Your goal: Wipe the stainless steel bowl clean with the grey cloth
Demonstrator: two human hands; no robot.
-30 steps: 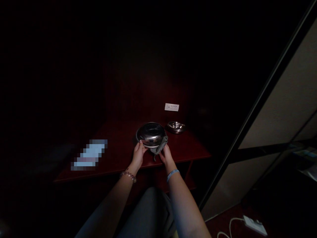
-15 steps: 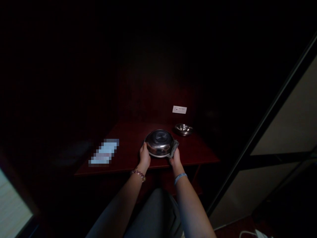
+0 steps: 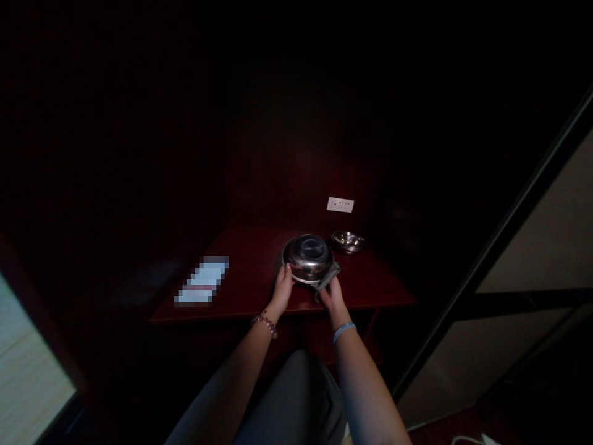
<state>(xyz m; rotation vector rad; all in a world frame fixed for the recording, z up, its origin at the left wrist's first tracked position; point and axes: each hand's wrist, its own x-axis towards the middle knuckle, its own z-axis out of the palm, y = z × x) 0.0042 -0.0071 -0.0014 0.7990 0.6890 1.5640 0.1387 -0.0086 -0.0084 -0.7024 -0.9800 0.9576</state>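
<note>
A metal bowl [image 3: 309, 258] sits between the two hands, base upward, tilted somewhat so that its shiny outer side shows. The left hand [image 3: 280, 289] makes a closed grip on the near-left part of the rim, its thumb lying over the edge. The right hand [image 3: 334, 296] is closed around a grey cloth [image 3: 328, 277] pressed to the near-right side of the bowl, with a loose end hanging just below the rim.

As for how far things have got, the bowl is in hand, with the cloth against its rim, and neither hand has let go. How much of the surface the cloth has covered cannot be told, nor whether the bowl's underside rests on the bench [image 3: 245, 278] or is a little above it. A few smaller metal bowls [image 3: 348, 243] stand nested, open side up, beyond the grip and to its right, touched by neither hand; their exact number is unclear. Farther beyond the grip is a white wall socket [image 3: 340, 204]. Left of the grip, a pale, blurred patch [image 3: 202, 284] lies on the bench, too masked to identify.
</note>
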